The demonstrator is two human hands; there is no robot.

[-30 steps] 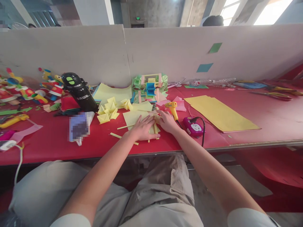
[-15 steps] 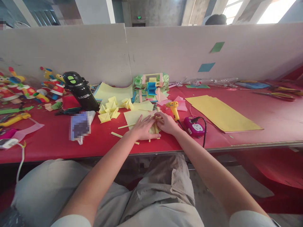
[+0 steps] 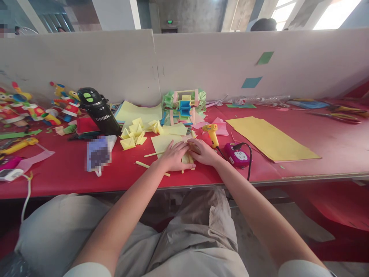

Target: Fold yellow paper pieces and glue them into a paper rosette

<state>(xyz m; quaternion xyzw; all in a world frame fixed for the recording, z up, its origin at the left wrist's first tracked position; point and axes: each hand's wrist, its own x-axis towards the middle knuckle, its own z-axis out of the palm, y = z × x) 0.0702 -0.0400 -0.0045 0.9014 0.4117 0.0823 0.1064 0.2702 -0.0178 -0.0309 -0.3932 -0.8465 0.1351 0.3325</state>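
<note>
My left hand point(image 3: 177, 156) lies palm down on pale yellow paper, fingers stretched out together and thumb spread toward the right. Against its fingertips, my right hand point(image 3: 203, 152) is curled over a bundle of rolled yellow paper tubes point(image 3: 188, 158), which shows between the two hands. Much of the bundle is hidden under the fingers. A yellow paper sheet point(image 3: 158, 143) sticks out beyond my left hand. To the left are a thin paper tube point(image 3: 153, 154) and a thicker paper tube point(image 3: 142, 164), both loose on the red table.
A yellow glue gun point(image 3: 212, 135) and a purple power socket point(image 3: 236, 154) with a black cord stand close on the right. Behind are folded yellow paper pieces point(image 3: 134, 133) and a green-and-blue paper model point(image 3: 185, 105). A black bottle point(image 3: 99, 111) stands left; yellow sheets point(image 3: 271, 140) lie right.
My right hand has shifted slightly, its fingers now lower and flatter over the paper tubes. My left hand stays in nearly the same place.
</note>
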